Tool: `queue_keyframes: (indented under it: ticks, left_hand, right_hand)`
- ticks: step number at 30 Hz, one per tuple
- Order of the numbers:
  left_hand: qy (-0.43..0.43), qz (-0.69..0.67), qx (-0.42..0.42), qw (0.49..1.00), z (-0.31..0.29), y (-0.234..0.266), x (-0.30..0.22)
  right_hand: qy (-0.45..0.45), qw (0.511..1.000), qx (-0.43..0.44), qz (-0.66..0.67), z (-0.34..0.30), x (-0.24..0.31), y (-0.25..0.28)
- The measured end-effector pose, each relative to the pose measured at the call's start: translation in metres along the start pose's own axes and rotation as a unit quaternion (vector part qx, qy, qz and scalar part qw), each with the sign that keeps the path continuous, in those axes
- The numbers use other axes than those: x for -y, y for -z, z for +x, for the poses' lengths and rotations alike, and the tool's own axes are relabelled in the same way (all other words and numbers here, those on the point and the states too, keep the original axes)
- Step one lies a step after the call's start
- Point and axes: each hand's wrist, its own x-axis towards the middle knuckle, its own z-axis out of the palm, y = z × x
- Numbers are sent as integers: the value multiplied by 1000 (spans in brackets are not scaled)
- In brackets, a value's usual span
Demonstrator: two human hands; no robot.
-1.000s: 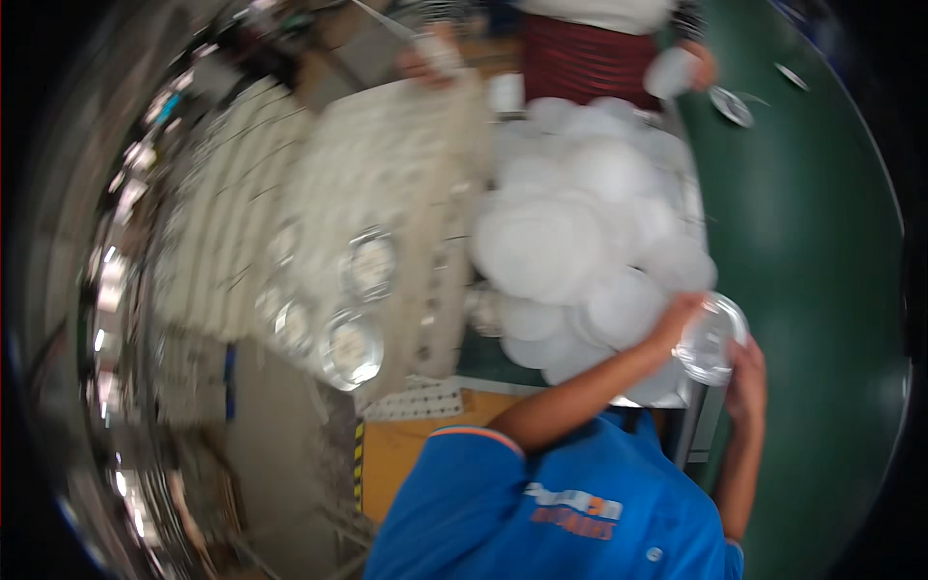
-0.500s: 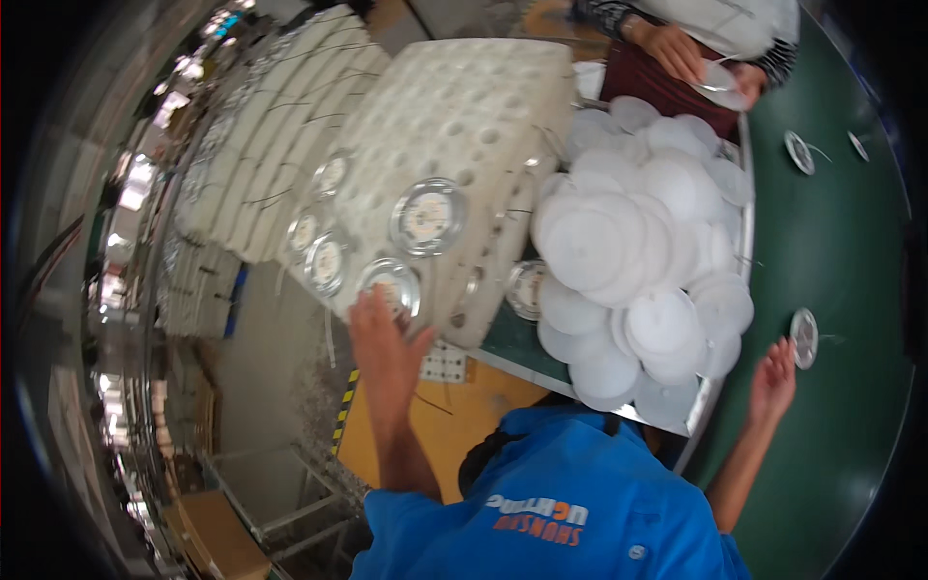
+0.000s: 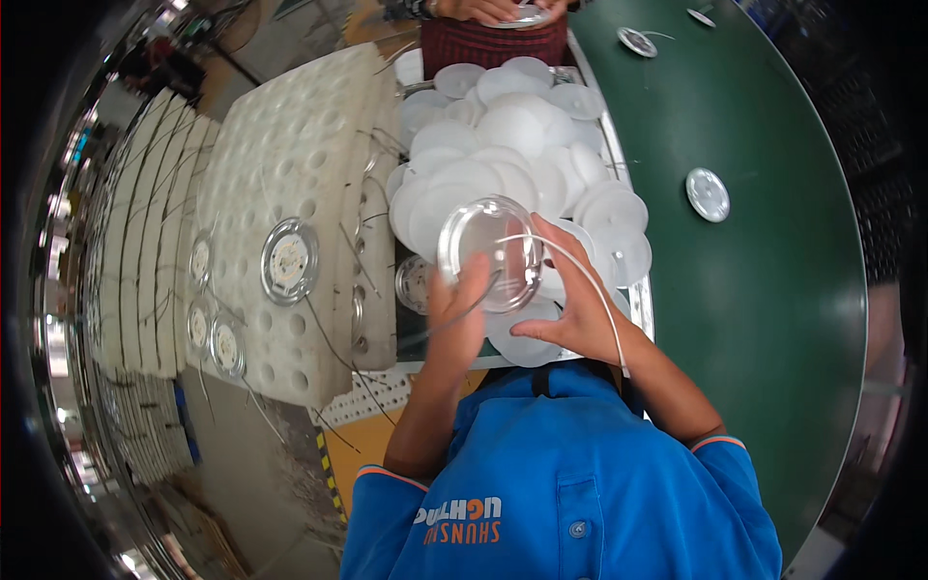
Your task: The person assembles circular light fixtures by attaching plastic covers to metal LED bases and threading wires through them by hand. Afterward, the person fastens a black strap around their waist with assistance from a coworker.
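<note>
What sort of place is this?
Probably a factory assembly area, perhaps for round lamps: there's a heap of translucent white discs, a pale block full of round holes carrying wired round parts, and a long green worktop with more round units.

Open passage runs right of a heap of white translucent plastic discs [image 3: 522,135], over a green tabletop [image 3: 754,338] interrupted by a round silver-white lamp [image 3: 708,194]. A cream, hole-studded foam block [image 3: 280,135] bars the heap's left side, a clear round plastic cover [image 3: 488,242] its near end.

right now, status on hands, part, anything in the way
Left hand, right hand at clear round housing. White cable crosses right wrist. White discs piled beyond.
</note>
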Motion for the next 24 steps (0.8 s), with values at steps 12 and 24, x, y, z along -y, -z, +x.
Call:
queue_keyframes:
  ticks: [12, 24]
  left_hand:
    - [220, -17, 279, 935, 0, -40, 66]
    - [185, 193, 156, 951, 21, -33, 81]
  right_hand:
    - [-85, 987, -128, 48, -50, -37, 16]
    - [-117, 982, -93, 117, -93, -52, 59]
